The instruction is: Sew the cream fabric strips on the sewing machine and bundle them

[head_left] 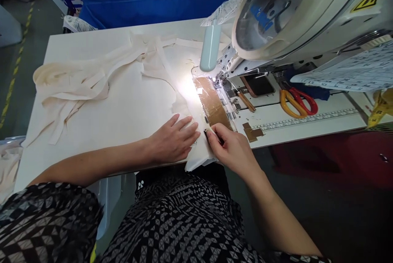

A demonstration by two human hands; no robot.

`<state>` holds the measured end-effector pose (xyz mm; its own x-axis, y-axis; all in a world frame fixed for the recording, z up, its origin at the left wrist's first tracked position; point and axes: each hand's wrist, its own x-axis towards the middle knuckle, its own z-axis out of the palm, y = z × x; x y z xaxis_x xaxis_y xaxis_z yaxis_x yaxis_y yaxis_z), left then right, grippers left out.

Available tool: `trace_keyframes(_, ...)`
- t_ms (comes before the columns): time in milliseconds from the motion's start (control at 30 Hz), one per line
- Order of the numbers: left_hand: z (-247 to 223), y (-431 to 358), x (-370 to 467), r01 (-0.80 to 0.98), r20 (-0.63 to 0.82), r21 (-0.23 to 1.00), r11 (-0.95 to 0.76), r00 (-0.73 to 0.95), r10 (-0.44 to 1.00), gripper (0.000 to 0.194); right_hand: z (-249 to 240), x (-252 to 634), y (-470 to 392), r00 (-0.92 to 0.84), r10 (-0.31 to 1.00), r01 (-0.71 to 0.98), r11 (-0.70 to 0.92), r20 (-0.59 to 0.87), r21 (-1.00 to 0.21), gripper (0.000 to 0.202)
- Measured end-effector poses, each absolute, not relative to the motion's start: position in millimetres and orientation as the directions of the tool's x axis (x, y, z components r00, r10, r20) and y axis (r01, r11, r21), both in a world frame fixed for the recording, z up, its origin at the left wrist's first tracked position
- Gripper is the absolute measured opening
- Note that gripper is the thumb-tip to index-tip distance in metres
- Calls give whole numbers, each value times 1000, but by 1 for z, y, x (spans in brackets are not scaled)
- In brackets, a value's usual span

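Note:
Cream fabric (196, 111) lies along the table beside the sewing machine (233, 54), and its near end hangs over the front edge. My left hand (173, 138) rests flat on it, palm down, with the fingers stretched out. At the fabric's right edge, my right hand (229, 146) is closed in a pinch on the cloth. A small dark spot shows by its thumb; I cannot make out what it is. Just beyond the right hand is a brown taped plate (213, 103). The machine's lamp throws a bright glare over part of the fabric.
A bundle of cream strips (82, 77) spreads across the left of the white table (129, 107). Right of the needle area lie a wooden-handled tool (245, 101), a phone (259, 85) and scissors (297, 101). A blue cloth barrier (159, 5) runs behind; a person stands beyond it.

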<state>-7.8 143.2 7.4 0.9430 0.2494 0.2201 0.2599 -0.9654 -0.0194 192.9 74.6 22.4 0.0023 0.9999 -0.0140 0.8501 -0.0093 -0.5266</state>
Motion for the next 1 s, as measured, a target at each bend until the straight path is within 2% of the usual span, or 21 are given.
trace_keyframes(300, 7, 139, -7, 281, 203, -56, -958, 943, 265, 41, 17, 190, 79, -49, 998, 892, 61, 39, -448, 25)
trace_keyframes(500, 7, 139, -7, 282, 208, -59, -958, 942, 265, 41, 25, 196, 77, -148, 988, 922, 126, -33, -365, 23)
trace_keyframes(767, 5, 139, -7, 273, 203, -15, -962, 943, 264, 38, 35, 212, 53, -156, 974, 900, 72, -163, -431, 26)
trace_keyframes(1000, 2, 134, -6, 198, 219, -21, -980, 957, 189, 39, 29, 208, 47, -8, 997, 882, -28, -74, -471, 30)
